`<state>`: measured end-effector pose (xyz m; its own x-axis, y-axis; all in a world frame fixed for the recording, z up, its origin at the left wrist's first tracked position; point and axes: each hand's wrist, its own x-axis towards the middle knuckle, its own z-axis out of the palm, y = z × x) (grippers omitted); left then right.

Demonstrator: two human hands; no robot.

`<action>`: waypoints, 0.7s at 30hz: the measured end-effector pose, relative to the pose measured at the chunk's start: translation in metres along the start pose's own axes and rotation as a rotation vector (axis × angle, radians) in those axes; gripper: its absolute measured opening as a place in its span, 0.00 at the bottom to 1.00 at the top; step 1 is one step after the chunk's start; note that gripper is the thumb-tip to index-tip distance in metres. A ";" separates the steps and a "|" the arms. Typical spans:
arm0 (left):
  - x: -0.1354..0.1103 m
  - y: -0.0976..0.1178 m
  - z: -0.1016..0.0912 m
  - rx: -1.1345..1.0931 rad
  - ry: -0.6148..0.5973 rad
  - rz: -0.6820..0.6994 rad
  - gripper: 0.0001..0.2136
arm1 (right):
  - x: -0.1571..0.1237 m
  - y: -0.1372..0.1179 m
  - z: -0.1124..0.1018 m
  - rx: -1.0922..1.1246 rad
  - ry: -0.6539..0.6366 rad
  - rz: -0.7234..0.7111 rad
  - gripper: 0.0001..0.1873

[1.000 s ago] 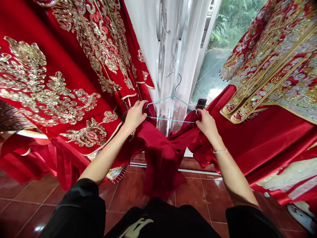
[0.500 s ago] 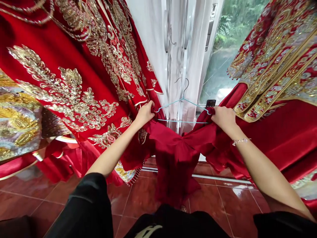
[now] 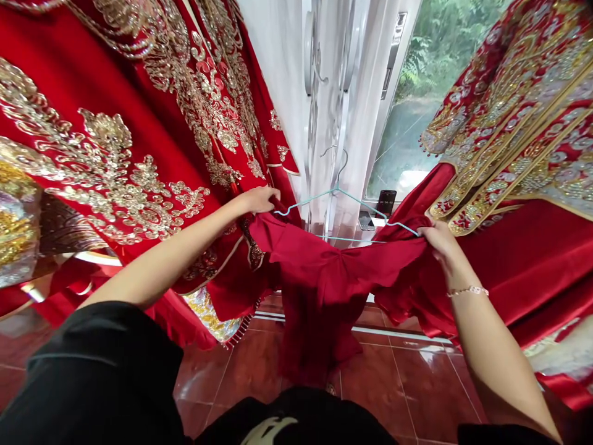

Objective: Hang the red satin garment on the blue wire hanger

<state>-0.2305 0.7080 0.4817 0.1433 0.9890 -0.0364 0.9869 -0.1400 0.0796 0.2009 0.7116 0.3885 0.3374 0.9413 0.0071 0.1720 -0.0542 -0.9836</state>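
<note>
In front of the white curtain (image 3: 287, 74), in the head view, a plain red cloth (image 3: 324, 272) hangs between two raised hands. A thin blue wire hanger (image 3: 359, 200) sits at its top edge, with the hook up and free, caught on nothing that can be seen. The cloth bunches into a knot-like gather below the middle of the hanger, and its lower part drops toward the floor (image 3: 407, 371) of glossy red tiles.

The left hand (image 3: 259, 199) is at the hanger's left end. Its fingers (image 3: 274, 194) are curled closed on the cloth edge there, just where the wire bends. The right hand (image 3: 440, 241) is at the hanger's right end, with its fingers (image 3: 424, 232) pinched tight on the cloth over the wire tip. A bracelet (image 3: 470, 290) circles that wrist. The two hands are well apart and the cloth's top edge is drawn nearly taut between them.

A red robe (image 3: 139, 154) with heavy gold embroidery hangs to the left, just behind the left forearm. Another embroidered garment (image 3: 509, 123) hangs to the right, with red fabric spreading under it beside the right hand. A window (image 3: 417, 93) showing greenery lies behind the curtain. A dark phone (image 3: 386, 201) stands on the sill, seen just above the hanger's right arm. A black sleeve (image 3: 92, 371) fills the lower left corner.
</note>
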 end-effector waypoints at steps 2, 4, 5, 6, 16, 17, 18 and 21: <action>-0.003 -0.016 -0.001 -0.207 -0.015 -0.030 0.16 | -0.002 0.008 -0.002 0.100 0.007 0.052 0.09; -0.007 -0.027 0.008 -0.361 0.023 -0.115 0.16 | -0.006 0.018 0.000 0.141 0.007 0.072 0.10; -0.010 -0.032 0.018 -0.422 0.033 -0.168 0.17 | -0.010 0.024 0.003 0.168 0.012 0.082 0.10; -0.013 -0.035 0.031 -0.485 0.039 -0.208 0.18 | -0.015 0.031 0.007 0.192 0.019 0.087 0.10; -0.127 -0.026 0.283 -0.502 -0.182 -0.227 0.26 | -0.138 0.144 0.047 0.219 0.068 0.028 0.05; -0.143 -0.023 0.306 -0.385 -0.289 -0.253 0.30 | -0.146 0.150 0.051 0.214 0.078 0.027 0.05; -0.158 -0.019 0.327 -0.276 -0.400 -0.267 0.32 | -0.152 0.155 0.053 0.205 0.092 0.023 0.05; -0.195 -0.007 0.375 -0.086 -0.643 -0.212 0.35 | -0.165 0.161 0.058 0.166 0.106 0.016 0.06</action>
<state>-0.2380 0.4982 0.1143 -0.0108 0.7661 -0.6426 0.9930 0.0836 0.0831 0.1196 0.5673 0.2185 0.4362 0.8999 0.0017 0.0139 -0.0049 -0.9999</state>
